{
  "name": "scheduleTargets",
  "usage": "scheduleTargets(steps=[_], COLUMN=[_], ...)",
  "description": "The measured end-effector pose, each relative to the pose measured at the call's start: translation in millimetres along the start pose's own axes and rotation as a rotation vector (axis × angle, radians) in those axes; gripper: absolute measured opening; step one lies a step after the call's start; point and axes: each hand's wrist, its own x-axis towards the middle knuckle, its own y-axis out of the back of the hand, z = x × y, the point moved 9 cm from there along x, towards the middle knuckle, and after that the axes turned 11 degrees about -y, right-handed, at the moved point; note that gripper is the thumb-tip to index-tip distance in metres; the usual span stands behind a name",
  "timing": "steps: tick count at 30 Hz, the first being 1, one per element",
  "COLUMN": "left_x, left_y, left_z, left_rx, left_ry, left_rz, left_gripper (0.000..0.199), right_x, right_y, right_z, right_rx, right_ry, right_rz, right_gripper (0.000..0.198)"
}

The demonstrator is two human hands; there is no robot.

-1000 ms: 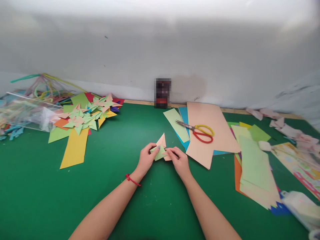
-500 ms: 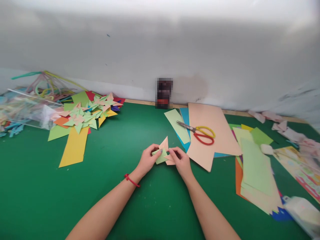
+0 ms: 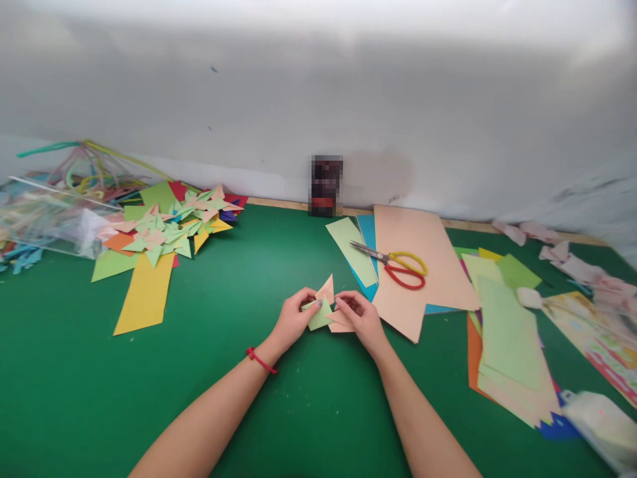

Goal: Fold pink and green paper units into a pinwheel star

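Between my hands is a folded paper piece (image 3: 320,315) in light green and peach, with a peach point sticking up and another peach flap toward the right. My left hand (image 3: 297,315) pinches its green left side, thumb on top. My right hand (image 3: 362,320) has its fingers bent around the peach flap on the right side and is closed on it. A red cord bracelet (image 3: 261,360) circles my left wrist. Just beyond my right hand, scissors (image 3: 393,260) with one yellow and one red handle lie on peach paper sheets (image 3: 423,242).
Folded paper stars (image 3: 159,232) are heaped at the left over a yellow strip (image 3: 144,295), beside a clear plastic bag (image 3: 54,226). Stacked green paper strips (image 3: 510,332) lie at the right near a white object (image 3: 602,415). A wall (image 3: 279,99) bounds the green table (image 3: 209,411).
My right hand has shifted slightly, its fingers lifting a little and showing more of the peach flap. My left hand keeps its pinch on the folded paper.
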Motion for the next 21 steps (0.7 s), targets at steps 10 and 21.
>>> scheduleTargets(steps=[10,21], left_x=[0,0], left_y=[-9,-5], left_z=[6,1], left_rx=[0.056,0.108], left_ry=[-0.042,-0.01], left_rz=[-0.108,-0.046], left_gripper=[0.016,0.035], right_x=[0,-3], right_y=[-16,-21], right_z=[4,1], right_rx=[-0.121,-0.18], right_ry=[-0.034,-0.046], right_rz=[-0.169,-0.201], right_gripper=[0.021,0.024])
